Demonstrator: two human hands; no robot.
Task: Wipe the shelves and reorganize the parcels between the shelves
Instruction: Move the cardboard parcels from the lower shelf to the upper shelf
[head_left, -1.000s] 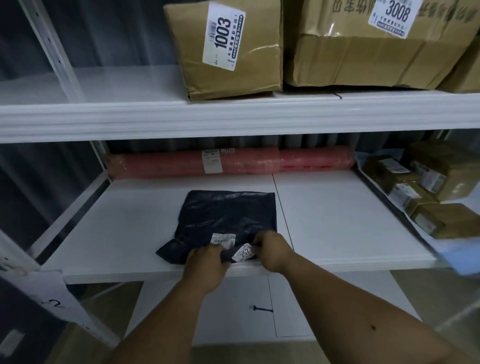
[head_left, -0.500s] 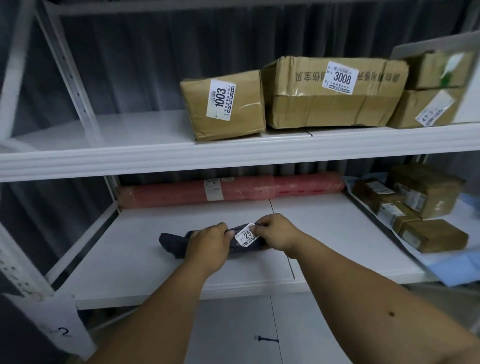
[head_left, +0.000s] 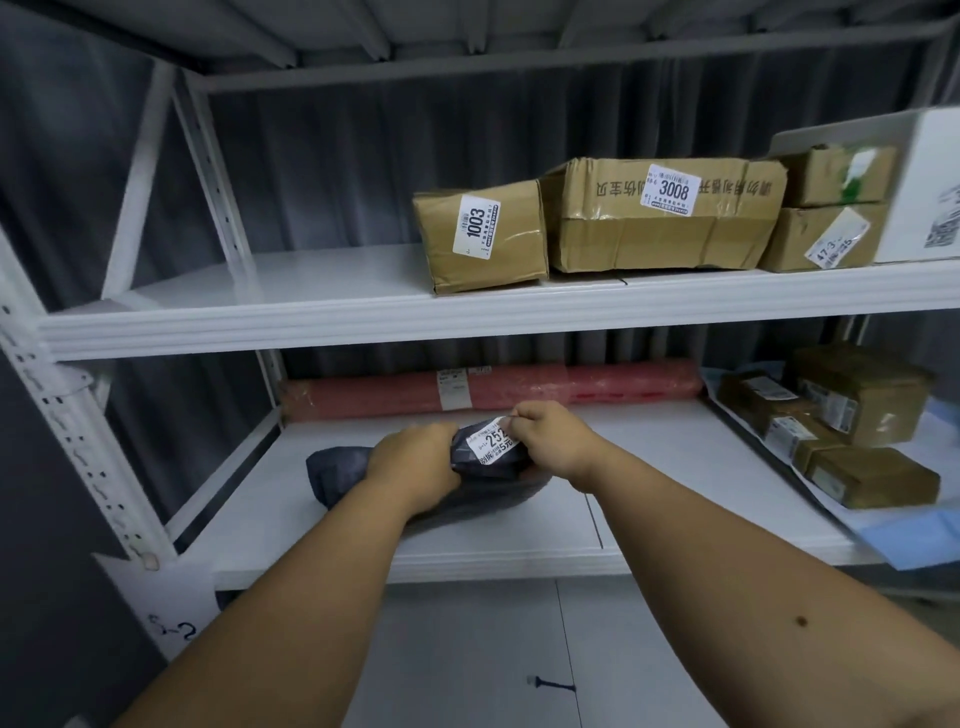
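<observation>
A dark blue plastic mailer parcel (head_left: 337, 470) with a white label reading 252 is lifted off the middle shelf (head_left: 675, 467), tipped up toward me. My left hand (head_left: 415, 465) grips its near edge left of the label. My right hand (head_left: 553, 439) pinches the parcel's upper edge at the label. Above, the upper shelf (head_left: 311, 283) holds a brown box marked 1003 (head_left: 480, 236) and a larger box marked 3008 (head_left: 665, 215); its left half is bare.
A long red roll (head_left: 571, 387) lies along the back of the middle shelf. Several brown boxes (head_left: 852, 415) sit on a neighbouring shelf at right, over a blue cloth (head_left: 914, 535). More boxes (head_left: 826, 208) and a white box (head_left: 930, 192) stand at upper right. White uprights (head_left: 67, 415) frame the left.
Both hands have raised the dark parcel from lying flat on the middle shelf to a bunched, tipped-up hold. My view has tilted upward, bringing the upper shelf fully into sight.
</observation>
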